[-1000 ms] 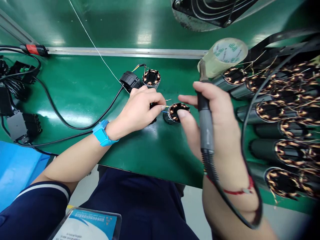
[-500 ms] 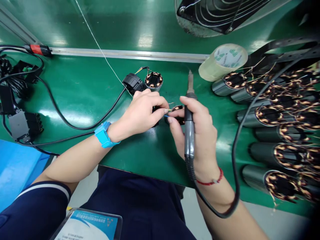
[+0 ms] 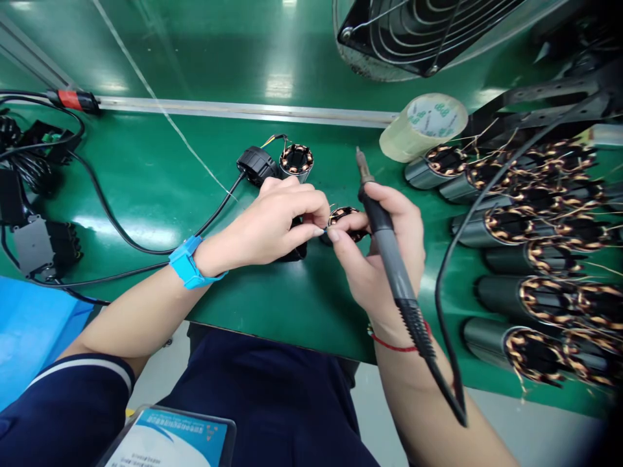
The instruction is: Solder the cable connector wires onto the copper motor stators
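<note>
My left hand (image 3: 272,220), with a blue wrist strap (image 3: 187,263), pinches thin wires at a small copper-wound stator (image 3: 346,215) on the green bench. My right hand (image 3: 384,250) meets it fingertip to fingertip over the same stator, its thumb and forefinger pinched on the wires. A soldering iron (image 3: 384,240) lies gripped across that right hand, tip pointing up and away, cord trailing back past my wrist. A second stator (image 3: 296,159) and a black round part (image 3: 257,165) sit just behind my left hand.
Rows of dark cylinders with copper windings (image 3: 530,227) fill the right side. A tape roll (image 3: 422,126) stands behind them, a black fan grille (image 3: 418,29) at the top. Black cables and connectors (image 3: 34,188) lie at the left, with a thin wire (image 3: 160,110) running diagonally.
My right hand came in from the right to the stator and closed its fingertips against my left hand's. The soldering iron tilted from upright to leaning left.
</note>
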`<state>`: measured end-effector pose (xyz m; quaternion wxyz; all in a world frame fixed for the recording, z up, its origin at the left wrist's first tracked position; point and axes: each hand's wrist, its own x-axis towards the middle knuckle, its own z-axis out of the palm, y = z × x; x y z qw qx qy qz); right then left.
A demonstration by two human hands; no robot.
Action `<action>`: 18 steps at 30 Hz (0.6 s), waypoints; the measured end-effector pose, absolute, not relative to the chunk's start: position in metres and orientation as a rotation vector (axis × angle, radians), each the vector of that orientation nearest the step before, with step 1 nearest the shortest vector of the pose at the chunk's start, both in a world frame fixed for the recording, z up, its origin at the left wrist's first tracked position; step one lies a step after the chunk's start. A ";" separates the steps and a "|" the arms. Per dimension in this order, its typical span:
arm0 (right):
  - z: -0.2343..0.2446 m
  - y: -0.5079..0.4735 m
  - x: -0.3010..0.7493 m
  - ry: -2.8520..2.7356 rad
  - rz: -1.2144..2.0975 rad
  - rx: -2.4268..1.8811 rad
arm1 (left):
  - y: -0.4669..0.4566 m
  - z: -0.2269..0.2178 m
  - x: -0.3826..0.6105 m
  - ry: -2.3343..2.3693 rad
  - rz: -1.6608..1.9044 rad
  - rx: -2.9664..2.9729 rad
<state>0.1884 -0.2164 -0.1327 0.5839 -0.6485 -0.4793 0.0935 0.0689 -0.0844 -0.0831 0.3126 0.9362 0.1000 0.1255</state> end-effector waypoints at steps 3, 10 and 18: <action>-0.137 -0.215 0.191 -1.089 0.290 -1.447 | -0.084 -0.085 0.070 0.221 0.326 2.456; -0.140 -0.216 0.194 -1.126 0.230 -1.492 | -0.079 -0.087 0.070 0.303 0.403 2.332; -0.142 -0.216 0.197 -1.178 0.207 -1.502 | -0.075 -0.089 0.070 0.290 0.454 2.236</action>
